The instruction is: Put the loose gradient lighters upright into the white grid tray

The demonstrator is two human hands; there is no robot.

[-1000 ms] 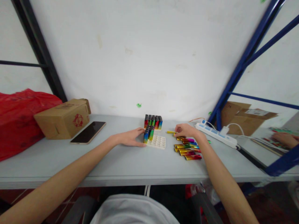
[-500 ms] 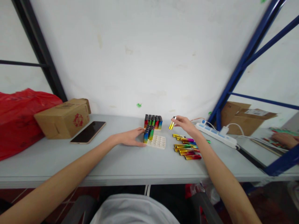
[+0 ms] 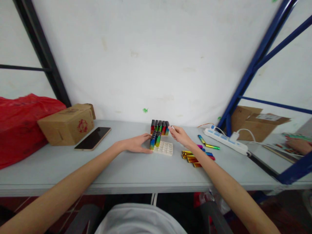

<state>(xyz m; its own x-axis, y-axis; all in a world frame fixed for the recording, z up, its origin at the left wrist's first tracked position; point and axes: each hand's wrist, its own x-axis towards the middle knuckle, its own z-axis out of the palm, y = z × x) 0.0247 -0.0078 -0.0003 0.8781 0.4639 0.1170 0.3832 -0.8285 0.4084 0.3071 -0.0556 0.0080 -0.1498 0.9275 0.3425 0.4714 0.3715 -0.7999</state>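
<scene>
My left hand (image 3: 137, 144) rests at the left side of a white tray (image 3: 166, 149) with rows of round holes. Its thumb lies at the near corner and its fingers curl by the far side, gripping the tray beside several upright lighters (image 3: 152, 142) in blue, green and yellow with dark tops. Behind stands a second tray, packed with upright black-topped lighters (image 3: 159, 126). My right hand (image 3: 179, 135) is above the right end of the trays, fingers pinched on a lighter (image 3: 172, 127); only its pale silvery tip shows. Loose shiny lighters (image 3: 191, 157) lie partly hidden under my right forearm.
Two more lighters (image 3: 212, 147) lie near a white power strip (image 3: 225, 140) with cables. To the left are a phone (image 3: 93, 138), a cardboard box (image 3: 67, 125) and a red plastic bag (image 3: 24, 126). Another person's hand (image 3: 298, 145) shows at far right, beyond the blue frame (image 3: 243, 81).
My right hand has moved left from above the loose pile to the trays, carrying the gold lighter, now mostly hidden by its fingers. My left hand has stayed in place.
</scene>
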